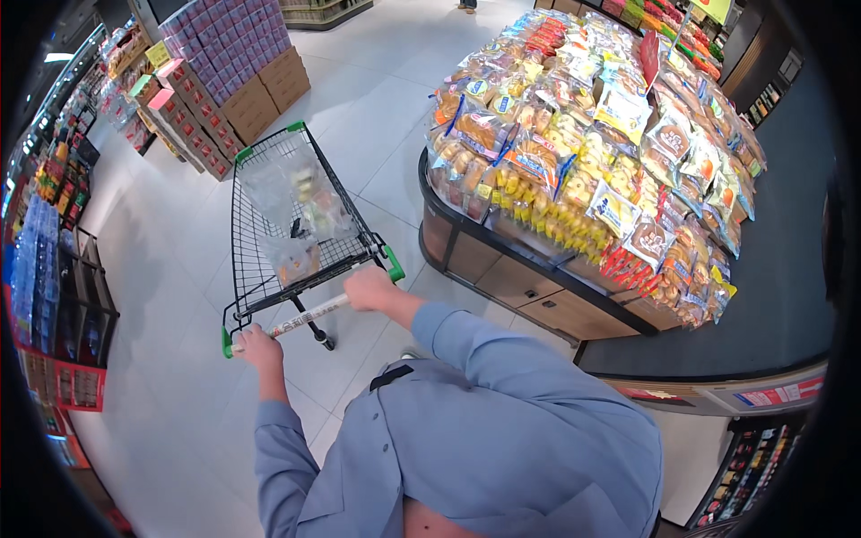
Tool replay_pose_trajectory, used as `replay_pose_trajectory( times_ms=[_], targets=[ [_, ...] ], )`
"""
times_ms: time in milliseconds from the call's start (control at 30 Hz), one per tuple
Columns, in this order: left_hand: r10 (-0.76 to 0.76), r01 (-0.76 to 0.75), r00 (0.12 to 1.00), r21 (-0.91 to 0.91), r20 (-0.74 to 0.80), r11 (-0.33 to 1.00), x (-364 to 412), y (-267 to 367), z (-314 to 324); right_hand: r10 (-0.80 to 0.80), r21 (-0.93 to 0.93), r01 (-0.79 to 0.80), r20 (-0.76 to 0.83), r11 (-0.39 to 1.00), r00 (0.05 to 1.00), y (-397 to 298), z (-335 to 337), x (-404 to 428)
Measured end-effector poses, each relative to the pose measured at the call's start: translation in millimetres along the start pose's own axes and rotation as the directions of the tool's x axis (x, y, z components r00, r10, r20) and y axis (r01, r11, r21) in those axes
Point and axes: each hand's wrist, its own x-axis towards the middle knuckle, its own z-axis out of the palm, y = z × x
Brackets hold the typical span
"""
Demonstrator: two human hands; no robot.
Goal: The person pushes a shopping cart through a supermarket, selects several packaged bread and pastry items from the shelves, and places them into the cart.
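A black wire shopping cart (346,202) with green corner pieces stands before me on the tiled floor. My left hand (257,346) is closed around the left end of its push handle (309,315). Near the handle's right end, my right hand (370,288) grips the same bar. Clear plastic bags lie in the basket: a large one (269,181) at the far end, one with pale and greenish contents (316,202) on the right, and one with orange-brown contents (294,259) close to the handle. What exactly the bags contain is unclear.
A display counter (538,296) heaped with packaged breads (538,155) curves along the right. Ahead on the left are brown cartons (250,107) under stacked purple packs (215,47), beside more boxes (195,128). Shelves with blue bottles (37,269) line the far left. A person's feet (467,8) show at the top.
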Motion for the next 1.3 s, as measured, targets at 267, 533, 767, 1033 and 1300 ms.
replay_pose_trajectory(
  times_ms=[267, 533, 767, 1033, 1300],
  targets=[
    [0.107, -0.109, 0.994, 0.067, 0.02, 0.992, 145.5, -28.3, 22.0, 0.009, 0.093, -0.005, -0.047, 0.996, 0.999, -15.5, -15.8, 100.5],
    [0.293, -0.293, 0.956, -0.022, -0.023, 0.956, 318.1, -21.0, 5.7, 0.131, 0.335, -0.102, -0.064, 0.937, 0.989, -39.1, -43.0, 214.2],
    [0.428, -0.423, 0.902, -0.09, 0.05, 0.902, 431.4, 19.7, -2.4, 0.29, 0.269, -0.298, 0.071, 0.916, 0.955, -3.7, -86.8, 271.2],
    [0.538, -0.523, 0.84, -0.165, 0.063, 0.836, 503.7, 95.6, -3.4, 0.492, 0.175, -0.483, -0.005, 0.858, 0.871, 47.6, -129.1, 309.5],
    [0.606, -0.603, 0.795, -0.148, -0.029, 0.784, 588.0, 174.2, 10.2, 0.564, 0.252, -0.545, -0.001, 0.799, 0.826, 106.8, -153.1, 361.9]
  ],
)
